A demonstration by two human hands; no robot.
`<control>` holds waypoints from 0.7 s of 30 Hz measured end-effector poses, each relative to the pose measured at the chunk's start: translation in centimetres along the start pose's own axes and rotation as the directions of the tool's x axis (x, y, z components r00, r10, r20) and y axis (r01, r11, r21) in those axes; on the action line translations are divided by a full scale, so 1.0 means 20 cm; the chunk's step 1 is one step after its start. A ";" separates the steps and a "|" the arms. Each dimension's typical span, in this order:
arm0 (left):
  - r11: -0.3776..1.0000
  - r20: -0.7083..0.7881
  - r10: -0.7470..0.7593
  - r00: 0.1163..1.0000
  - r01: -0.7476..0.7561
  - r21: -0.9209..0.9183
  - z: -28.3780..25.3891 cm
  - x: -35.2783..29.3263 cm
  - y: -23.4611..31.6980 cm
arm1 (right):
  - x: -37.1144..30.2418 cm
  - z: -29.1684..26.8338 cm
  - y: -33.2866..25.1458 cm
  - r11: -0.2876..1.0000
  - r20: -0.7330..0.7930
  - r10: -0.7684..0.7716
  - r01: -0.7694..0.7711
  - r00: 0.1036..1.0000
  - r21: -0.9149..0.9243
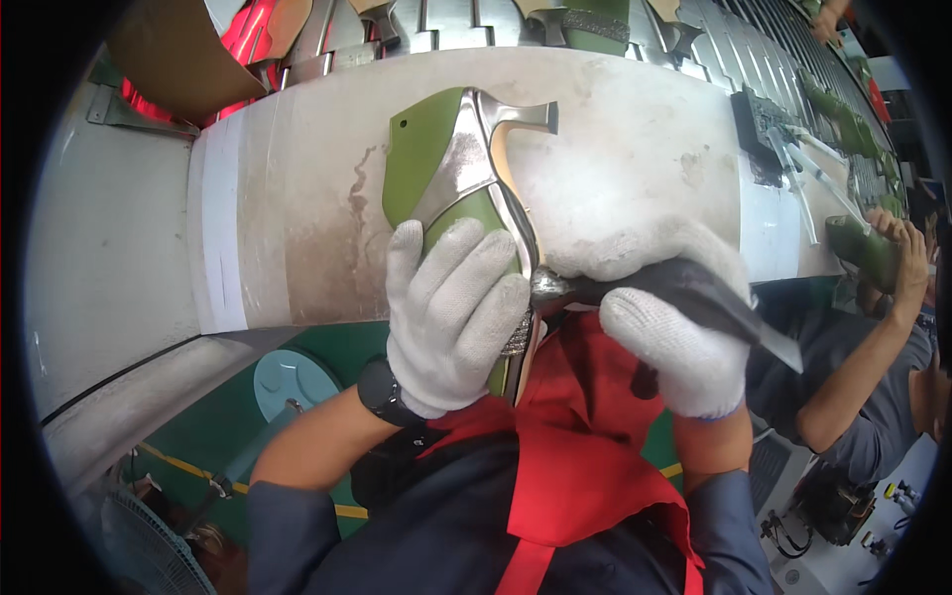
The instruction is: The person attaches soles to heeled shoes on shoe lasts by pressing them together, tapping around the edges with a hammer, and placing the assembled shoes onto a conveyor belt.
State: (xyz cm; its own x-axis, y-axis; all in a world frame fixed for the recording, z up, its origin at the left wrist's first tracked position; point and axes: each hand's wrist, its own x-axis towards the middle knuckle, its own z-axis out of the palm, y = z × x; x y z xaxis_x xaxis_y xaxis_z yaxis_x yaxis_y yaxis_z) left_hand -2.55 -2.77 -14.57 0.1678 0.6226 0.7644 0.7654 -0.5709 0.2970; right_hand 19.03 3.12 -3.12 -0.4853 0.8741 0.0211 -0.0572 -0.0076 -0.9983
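My left hand (456, 307), in a white knit glove, grips a high-heeled shoe (466, 169) on a green last. The shoe lies on its side at the near edge of the worktable, its silver heel pointing right and away from me. Shiny silver covers the back part, and a glittery band shows beside my fingers near the toe. In my gloved right hand (684, 307) is a dark hammer (684, 283), its flared flat end out to the right. Its rounded silver face meets or nearly meets the sole edge; contact is unclear. Most of its handle is hidden.
Behind the pale worktable (615, 129) runs a slatted metal conveyor (456, 20) carrying more shoes. Red light glows at the far left beside a brown curved panel (183, 59). A co-worker's arm (873, 357) holds a green last at right. A light-blue stool (295, 382) stands below.
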 end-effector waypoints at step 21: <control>0.991 0.053 -0.082 0.995 0.087 -0.105 -0.04 0.01 0.02 | -0.30 0.20 -0.01 0.940 0.159 -0.145 0.187 0.976 -0.286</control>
State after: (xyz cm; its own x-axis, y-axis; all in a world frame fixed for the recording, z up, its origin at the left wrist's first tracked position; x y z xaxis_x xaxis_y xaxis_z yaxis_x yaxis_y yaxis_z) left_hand -2.78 -3.24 -13.79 0.1370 0.6947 0.7061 0.7080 -0.5672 0.4207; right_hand 18.38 -4.03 -2.87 -0.6046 0.7773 0.1743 0.1056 0.2951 -0.9496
